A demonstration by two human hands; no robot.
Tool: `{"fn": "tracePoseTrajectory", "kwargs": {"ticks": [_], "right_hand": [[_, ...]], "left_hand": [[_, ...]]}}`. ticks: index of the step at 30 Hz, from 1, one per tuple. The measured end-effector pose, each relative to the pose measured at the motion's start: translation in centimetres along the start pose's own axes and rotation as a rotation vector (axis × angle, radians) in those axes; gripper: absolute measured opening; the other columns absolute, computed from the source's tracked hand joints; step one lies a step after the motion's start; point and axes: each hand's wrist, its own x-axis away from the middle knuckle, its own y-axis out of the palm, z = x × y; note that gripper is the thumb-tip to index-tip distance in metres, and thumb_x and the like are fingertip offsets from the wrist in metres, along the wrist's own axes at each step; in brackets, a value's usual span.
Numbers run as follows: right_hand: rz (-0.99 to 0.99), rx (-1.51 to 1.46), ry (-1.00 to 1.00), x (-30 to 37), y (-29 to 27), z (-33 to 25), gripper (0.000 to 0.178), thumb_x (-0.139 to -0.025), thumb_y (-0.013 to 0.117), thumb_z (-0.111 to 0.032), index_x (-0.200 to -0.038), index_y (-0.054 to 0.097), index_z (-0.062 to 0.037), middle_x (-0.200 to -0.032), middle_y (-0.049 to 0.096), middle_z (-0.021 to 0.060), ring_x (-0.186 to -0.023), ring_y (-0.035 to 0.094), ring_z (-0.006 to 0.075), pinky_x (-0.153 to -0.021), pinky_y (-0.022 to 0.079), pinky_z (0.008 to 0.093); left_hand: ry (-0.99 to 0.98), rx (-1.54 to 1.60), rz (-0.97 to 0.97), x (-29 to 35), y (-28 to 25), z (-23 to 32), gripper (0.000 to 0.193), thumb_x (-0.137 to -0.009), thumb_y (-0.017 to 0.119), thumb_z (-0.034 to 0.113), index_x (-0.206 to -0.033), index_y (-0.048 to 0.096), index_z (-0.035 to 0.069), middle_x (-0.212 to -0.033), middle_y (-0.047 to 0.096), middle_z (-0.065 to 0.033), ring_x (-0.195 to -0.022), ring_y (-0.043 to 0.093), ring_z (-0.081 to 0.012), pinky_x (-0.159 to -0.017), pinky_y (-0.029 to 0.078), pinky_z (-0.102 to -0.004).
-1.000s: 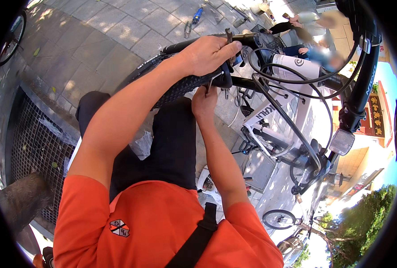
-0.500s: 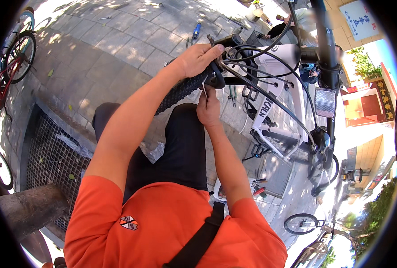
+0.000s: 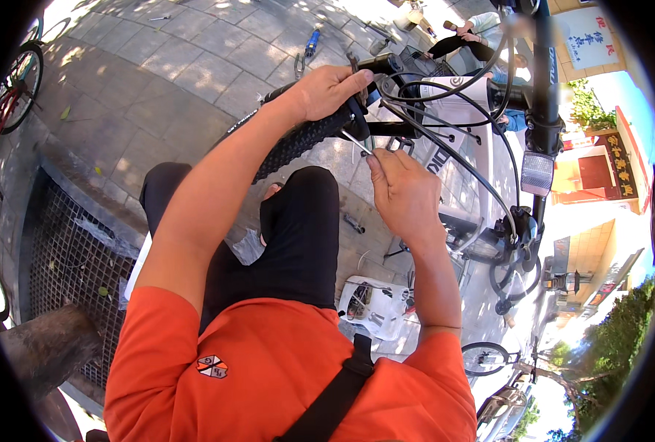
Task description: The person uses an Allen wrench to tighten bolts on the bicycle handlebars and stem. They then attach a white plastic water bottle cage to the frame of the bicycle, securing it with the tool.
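My left hand [image 3: 331, 90] is closed over the top of a black knobbly bicycle tyre [image 3: 298, 140] near its upper end. Just below it, my right hand [image 3: 401, 188] pinches a thin metal tool [image 3: 355, 141] whose tip points up-left at the tyre's rim. The tyre belongs to a white bicycle [image 3: 463, 110] with black cables looping to the right. Both arms reach forward from my orange shirt, over black trousers.
A grey paved ground [image 3: 158, 66] spreads ahead, with a blue tool [image 3: 312, 42] and small metal tools lying on it. A metal grate [image 3: 62, 258] and a tree trunk [image 3: 40, 353] are at lower left. A red bicycle [image 3: 11, 88] stands left. A seated person [image 3: 467, 33] is at the top.
The view has swung, so the bicycle frame now stands more upright on the right. My right hand has drawn down away from the tyre, showing the thin tool. My left hand keeps its grip.
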Motion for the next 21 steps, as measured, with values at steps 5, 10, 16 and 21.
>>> {"fn": "tracePoseTrajectory", "kwargs": {"ticks": [5,10,16,21], "right_hand": [[0.014,0.181,-0.110,-1.8,-0.6,-0.4,0.016,-0.094,0.073,-0.017,-0.106,0.075,-0.0064,-0.081,0.064,0.0064,-0.074,0.067,0.0259,-0.061,0.053,0.0399],[-0.027,0.244,-0.130,-2.6,-1.0,-0.6,0.015,-0.092,0.074,-0.017,-0.104,0.075,-0.0079,-0.081,0.063,0.0051,-0.074,0.067,0.0245,-0.060,0.053,0.0389],[-0.097,0.331,-0.145,-3.4,-1.8,-1.3,0.011,-0.094,0.071,-0.019,-0.097,0.074,-0.0090,-0.081,0.064,0.0052,-0.075,0.068,0.0248,-0.060,0.053,0.0400],[-0.188,0.417,-0.173,-4.5,-2.2,-2.0,0.014,-0.096,0.067,-0.021,-0.089,0.071,-0.0089,-0.082,0.066,0.0059,-0.077,0.069,0.0262,-0.063,0.054,0.0415]], "left_hand": [[0.045,0.021,0.006,0.2,-0.2,0.2,0.065,-0.107,0.049,0.062,-0.098,0.075,0.003,-0.075,0.062,-0.0050,-0.074,0.057,-0.0151,-0.070,0.049,-0.0325],[0.041,0.043,-0.008,0.5,-0.3,0.9,0.065,-0.107,0.050,0.062,-0.098,0.075,0.003,-0.075,0.062,-0.0049,-0.073,0.057,-0.0146,-0.070,0.049,-0.0327],[0.076,0.073,-0.001,0.6,-0.3,0.9,0.064,-0.107,0.051,0.061,-0.097,0.075,0.003,-0.074,0.062,-0.0047,-0.072,0.057,-0.0139,-0.069,0.049,-0.0327],[0.067,0.066,0.003,0.6,-0.4,0.8,0.063,-0.107,0.052,0.060,-0.097,0.075,0.002,-0.076,0.064,-0.0058,-0.074,0.058,-0.0137,-0.070,0.050,-0.0323]]}}
